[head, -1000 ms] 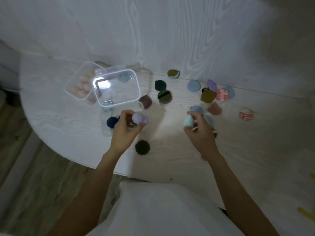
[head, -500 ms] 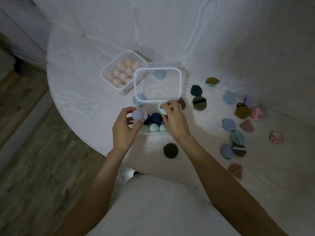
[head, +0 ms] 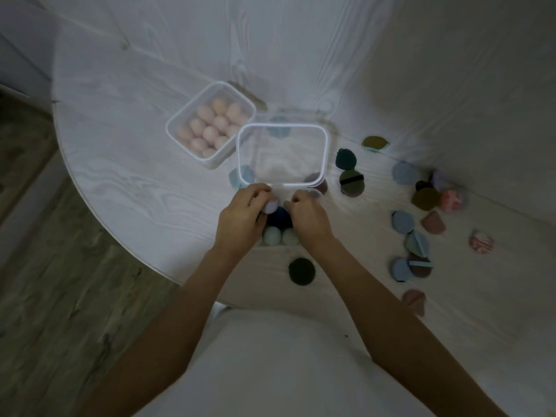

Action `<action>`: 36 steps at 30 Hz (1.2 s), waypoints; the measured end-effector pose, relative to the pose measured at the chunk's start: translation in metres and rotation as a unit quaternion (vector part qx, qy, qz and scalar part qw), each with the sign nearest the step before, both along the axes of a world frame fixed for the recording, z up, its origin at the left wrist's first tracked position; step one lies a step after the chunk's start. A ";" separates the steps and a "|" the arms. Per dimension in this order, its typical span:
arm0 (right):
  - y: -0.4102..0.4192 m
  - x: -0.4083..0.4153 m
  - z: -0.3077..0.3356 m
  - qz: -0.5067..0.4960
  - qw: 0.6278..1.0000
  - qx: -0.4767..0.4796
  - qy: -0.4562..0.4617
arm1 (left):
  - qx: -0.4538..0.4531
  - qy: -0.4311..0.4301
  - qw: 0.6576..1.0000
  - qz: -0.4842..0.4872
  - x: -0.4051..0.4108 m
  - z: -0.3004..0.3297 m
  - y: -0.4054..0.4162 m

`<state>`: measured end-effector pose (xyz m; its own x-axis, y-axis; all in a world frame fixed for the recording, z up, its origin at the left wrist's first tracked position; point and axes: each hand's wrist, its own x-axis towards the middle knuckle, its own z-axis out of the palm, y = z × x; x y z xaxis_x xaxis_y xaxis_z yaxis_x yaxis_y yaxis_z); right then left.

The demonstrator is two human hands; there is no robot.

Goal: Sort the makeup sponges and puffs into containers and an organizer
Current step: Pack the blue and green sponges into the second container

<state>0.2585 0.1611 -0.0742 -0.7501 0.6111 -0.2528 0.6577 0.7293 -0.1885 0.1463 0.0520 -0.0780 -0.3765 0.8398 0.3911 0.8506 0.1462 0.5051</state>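
Both hands were down together over a clear organizer at the near edge of the tabletop. The left hand was curled narrow, fingers pinching a lilac sponge right over the organizer. The right hand was curled too, knuckles up, fingertips tucked just beside the lilac sponge; couldn't tell if it had anything in it, the fingers hid that. Between the two hands sat a navy sponge, and just under the wrists two mint sponges side by side in the organizer.

Straight ahead of the fingertips, nearly touching, was an empty clear container. Ahead and left of the left hand, a second container packed with pink sponges, its corner tucked against the empty one. A blue puff peeked out just ahead of the left hand.

Behind the right wrist lay a dark green puff by itself. Off to the right of the right hand was a loose scatter of puffs, blue, olive, pink, brown, well apart from the hands, with bare wood between.

Left of the left hand the tabletop was open up to its curved edge, then floor. The edge ran close under both forearms.
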 end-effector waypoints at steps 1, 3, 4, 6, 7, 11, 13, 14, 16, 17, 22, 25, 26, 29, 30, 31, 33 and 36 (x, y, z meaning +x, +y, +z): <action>-0.002 0.001 0.000 -0.002 1.000 0.002 0.001 | 0.002 0.018 1.000 -0.003 0.000 -0.003 0.001; -0.006 0.003 0.003 -0.008 0.999 0.016 0.028 | -0.003 0.043 0.999 0.001 0.001 -0.006 0.003; -0.008 0.005 0.004 -0.009 0.998 0.030 0.051 | -0.011 0.049 0.999 0.005 0.001 -0.005 0.004; -0.011 0.010 0.003 -0.001 0.994 0.053 0.097 | -0.034 0.047 0.998 0.003 0.002 -0.002 0.005; -0.012 0.012 0.001 -0.004 0.992 0.055 0.116 | -0.049 0.040 0.998 -0.006 0.003 0.000 0.006; -0.013 0.017 0.002 -0.022 0.984 0.055 0.169 | -0.071 0.019 0.997 -0.023 0.000 0.009 0.007; -0.013 0.021 0.003 -0.002 0.983 0.080 0.167 | -0.047 0.043 0.998 -0.024 -0.002 0.007 0.005; -0.012 0.023 0.003 0.008 0.982 0.098 0.161 | -0.037 0.054 0.997 -0.028 -0.001 0.005 0.004; -0.010 0.025 0.003 0.023 0.979 0.137 0.152 | -0.040 0.062 0.997 -0.023 -0.001 -0.001 0.004; -0.009 0.025 0.002 0.028 0.976 0.153 0.152 | -0.054 0.061 0.997 -0.014 -0.001 -0.003 0.005; -0.008 0.030 0.005 0.007 0.957 0.196 0.214 | -0.173 0.049 0.983 -0.027 -0.001 -0.010 0.020; -0.008 0.043 0.005 -0.043 0.959 0.199 0.199 | -0.208 0.094 0.972 -0.055 -0.003 -0.009 0.025; -0.008 0.047 0.004 -0.062 0.962 0.190 0.184 | -0.220 0.116 0.967 -0.061 -0.005 -0.009 0.026; -0.005 0.058 -0.001 -0.094 0.973 0.147 0.154 | -0.254 0.135 0.954 -0.085 -0.009 -0.008 0.032; -0.004 0.059 -0.001 -0.098 0.974 0.138 0.148 | -0.261 0.130 0.953 -0.087 -0.010 -0.008 0.034; -0.003 0.060 -0.001 -0.102 0.975 0.131 0.148 | -0.258 0.117 0.955 -0.085 -0.010 -0.007 0.035; -0.004 0.061 0.001 -0.112 0.973 0.119 0.161 | -0.229 0.083 0.967 -0.075 -0.009 -0.005 0.032; -0.003 0.059 0.005 -0.126 0.968 0.087 0.199 | -0.190 0.044 0.979 -0.059 -0.008 -0.003 0.025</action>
<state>0.3179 0.1577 -0.0689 -0.5879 0.7952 0.1486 0.7198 0.5981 -0.3523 0.1385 0.0769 -0.0806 -0.2479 0.9664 0.0676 0.9103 0.2084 0.3577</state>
